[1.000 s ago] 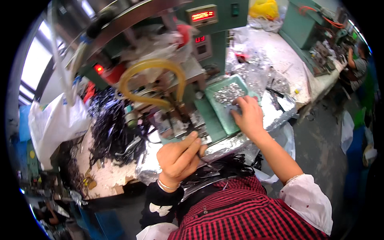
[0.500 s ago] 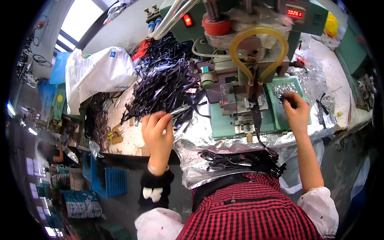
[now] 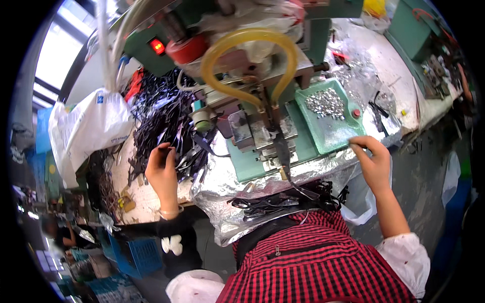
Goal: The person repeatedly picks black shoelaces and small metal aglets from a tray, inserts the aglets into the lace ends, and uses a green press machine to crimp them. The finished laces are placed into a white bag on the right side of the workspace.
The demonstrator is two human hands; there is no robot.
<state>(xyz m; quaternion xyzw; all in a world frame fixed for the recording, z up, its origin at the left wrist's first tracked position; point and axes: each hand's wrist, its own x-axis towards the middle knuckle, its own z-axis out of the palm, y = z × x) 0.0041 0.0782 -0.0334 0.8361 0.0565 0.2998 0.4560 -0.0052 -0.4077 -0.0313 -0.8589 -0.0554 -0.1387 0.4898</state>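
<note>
My left hand is over the near edge of a heap of black straps, its fingers curled in. Whether anything is between them I cannot make out. Beside the front right corner of a green tray, my right hand has thumb and fingertips pinched together; what they hold, if anything, is hidden. Small shiny metal pieces and a red-topped round part lie in the tray. A black strap runs under the head of the green press and down toward my lap.
A yellow hose loops in front of the press. More black straps lie on silver foil at the front edge. A white sack stands at the left, and a blue crate is below the table.
The whole view has shifted and tilted. My right hand has come off the metal pieces toward the tray's front right corner. My left hand's fingers now curl in beside the strap heap.
</note>
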